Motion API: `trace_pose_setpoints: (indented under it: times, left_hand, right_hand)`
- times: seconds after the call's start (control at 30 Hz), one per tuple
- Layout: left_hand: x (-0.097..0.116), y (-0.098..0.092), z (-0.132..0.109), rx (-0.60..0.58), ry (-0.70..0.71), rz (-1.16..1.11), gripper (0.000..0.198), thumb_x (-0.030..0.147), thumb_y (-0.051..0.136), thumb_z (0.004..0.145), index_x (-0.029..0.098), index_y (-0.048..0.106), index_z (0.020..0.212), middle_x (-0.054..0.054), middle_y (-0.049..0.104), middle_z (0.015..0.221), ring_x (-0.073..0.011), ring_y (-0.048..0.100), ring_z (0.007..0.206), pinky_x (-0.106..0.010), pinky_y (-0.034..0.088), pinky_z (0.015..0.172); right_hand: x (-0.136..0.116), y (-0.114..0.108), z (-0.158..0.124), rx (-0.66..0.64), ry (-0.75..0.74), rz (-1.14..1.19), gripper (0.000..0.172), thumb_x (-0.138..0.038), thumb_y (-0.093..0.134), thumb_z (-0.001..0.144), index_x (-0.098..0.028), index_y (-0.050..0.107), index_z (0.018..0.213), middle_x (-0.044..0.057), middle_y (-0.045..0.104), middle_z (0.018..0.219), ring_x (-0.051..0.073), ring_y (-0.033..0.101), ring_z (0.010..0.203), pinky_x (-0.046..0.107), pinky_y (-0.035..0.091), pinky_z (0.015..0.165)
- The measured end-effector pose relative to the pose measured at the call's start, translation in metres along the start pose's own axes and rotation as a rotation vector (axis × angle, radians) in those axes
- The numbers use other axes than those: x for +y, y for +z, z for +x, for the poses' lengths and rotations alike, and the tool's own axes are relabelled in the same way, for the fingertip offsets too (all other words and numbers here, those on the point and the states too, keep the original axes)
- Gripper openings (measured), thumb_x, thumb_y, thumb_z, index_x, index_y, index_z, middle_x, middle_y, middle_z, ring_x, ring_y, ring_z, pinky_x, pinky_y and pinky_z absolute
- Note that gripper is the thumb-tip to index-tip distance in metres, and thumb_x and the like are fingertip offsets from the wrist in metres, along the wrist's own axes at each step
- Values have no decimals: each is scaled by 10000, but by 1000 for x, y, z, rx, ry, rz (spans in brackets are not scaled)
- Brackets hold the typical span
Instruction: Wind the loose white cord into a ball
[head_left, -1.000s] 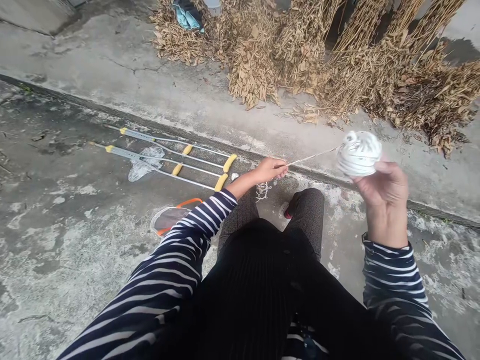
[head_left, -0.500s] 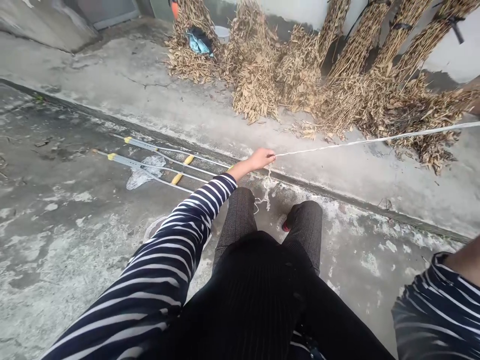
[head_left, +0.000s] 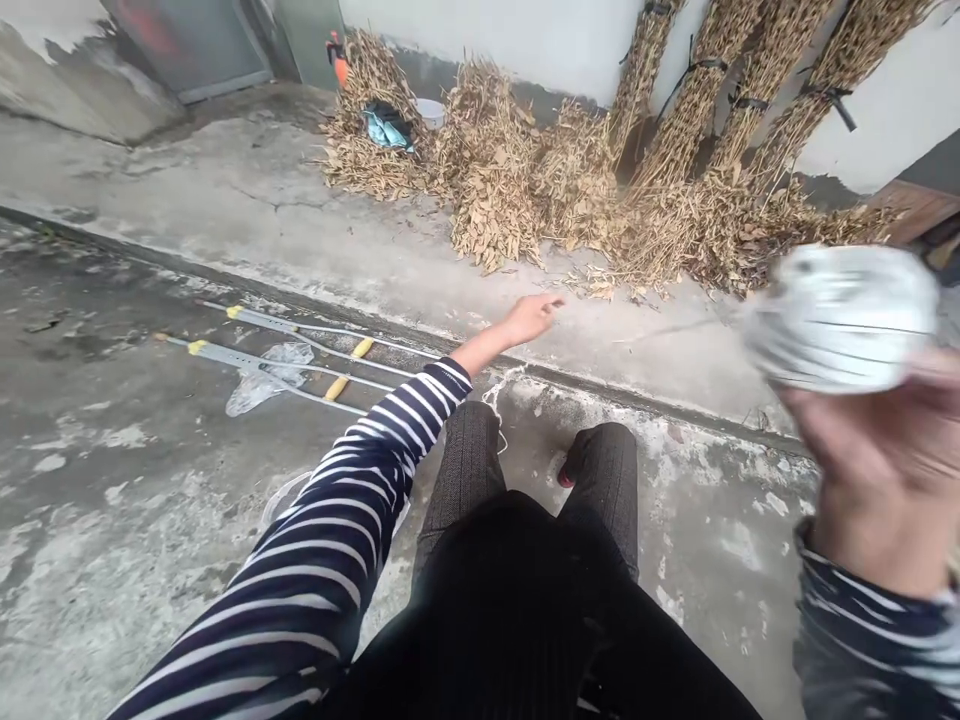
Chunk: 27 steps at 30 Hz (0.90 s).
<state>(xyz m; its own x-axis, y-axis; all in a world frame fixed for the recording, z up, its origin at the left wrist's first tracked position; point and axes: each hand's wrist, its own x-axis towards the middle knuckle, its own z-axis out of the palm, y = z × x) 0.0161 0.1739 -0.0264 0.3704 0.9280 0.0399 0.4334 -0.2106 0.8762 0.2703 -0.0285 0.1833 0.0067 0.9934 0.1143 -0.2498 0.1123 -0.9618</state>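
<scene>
In front of me, above the step edge, my left hand (head_left: pixel 531 318) is stretched out with thumb and fingers closed in a pinch on a thin white string. The string between my hands is hardly visible here. A loose, kinked length of white string (head_left: pixel 491 395) trails below that hand, close to my left knee. At the right, my right hand (head_left: pixel 885 440) is raised and wrapped from below around a thick roll of white string (head_left: pixel 855 315). Motion blurs both the roll and the fingers.
Two crutches (head_left: pixel 337 388) with yellow grips lie on the concrete at the left, beside a crumpled clear plastic bag (head_left: pixel 266 380). A low step edge (head_left: pixel 600 382) crosses the ground. Dry plant bundles (head_left: pixel 682 150) lean on the wall, and an orange bottle (head_left: pixel 339 68) stands behind.
My right hand has come into view from the right with the string roll. The taut string between my hands no longer shows clearly. The loose string has shifted left.
</scene>
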Motion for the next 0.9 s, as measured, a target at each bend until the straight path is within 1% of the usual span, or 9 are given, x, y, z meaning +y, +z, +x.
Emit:
trace_pose_setpoints:
  times: [0.1,0.17,0.23,0.37,0.43,0.6,0.7,0.83,0.9]
  left_hand:
    - [44,28,-21,-120,231,-486,458,218,677,940,182,674,1397,-134,717,1377,-235,657,1283,-411,472,1137]
    - [65,41,-35,-179,283,-664,458,308,761,908,194,708,1349,-121,757,1287,-229,686,1229,-422,480,1122]
    - [76,50,-47,-168,268,-718,437,386,805,878,171,753,1255,-104,798,1110,-210,726,1085,-402,502,1063]
    - [75,51,-61,-59,210,-625,318,436,742,920,129,798,983,-41,757,770,-153,699,820,-319,510,929]
    - [72,48,-65,-35,200,-588,285,397,704,936,129,779,873,-38,750,753,-146,688,805,-303,504,922]
    - [66,47,-71,-66,96,-584,206,263,626,888,144,711,742,-35,740,714,-154,691,811,-304,501,951]
    - [63,51,-68,-2,36,-492,215,189,577,833,144,692,657,-32,724,696,-142,658,776,-270,488,880]
    - [57,57,-60,35,5,-324,227,200,555,826,144,709,670,-6,665,633,-119,533,623,-255,437,701]
    - [50,61,-59,-3,40,-316,231,202,542,839,145,707,688,-17,711,703,-128,578,679,-255,460,747]
  right_hand:
    - [36,6,20,-121,163,56,492,-195,785,655,-261,731,1140,45,683,1430,345,652,1342,486,714,944]
    - [61,3,40,-151,243,79,518,-222,794,629,-248,708,1139,58,746,1282,338,695,1266,462,734,856]
    - [80,-1,55,-176,274,90,520,-224,774,650,-262,694,1162,36,772,1194,305,733,1183,408,738,765]
    - [91,-7,62,-180,262,112,505,-211,759,647,-261,705,1147,15,797,1099,257,776,1013,307,704,620]
    - [88,-10,60,-174,243,105,507,-213,763,644,-265,707,1145,11,799,1055,244,779,988,280,690,609]
    - [80,-15,53,-98,173,124,560,-202,755,652,-302,684,1199,5,790,1037,238,766,1034,311,702,718]
    - [78,-12,49,-65,168,128,527,-191,736,635,-294,686,1149,16,782,1006,263,753,1073,361,710,750]
    - [69,-2,46,-54,140,118,485,-195,755,617,-279,663,1086,28,771,965,258,727,1084,358,698,812]
    - [61,0,45,-23,111,141,482,-185,767,593,-272,653,1054,21,766,952,216,720,968,312,683,796]
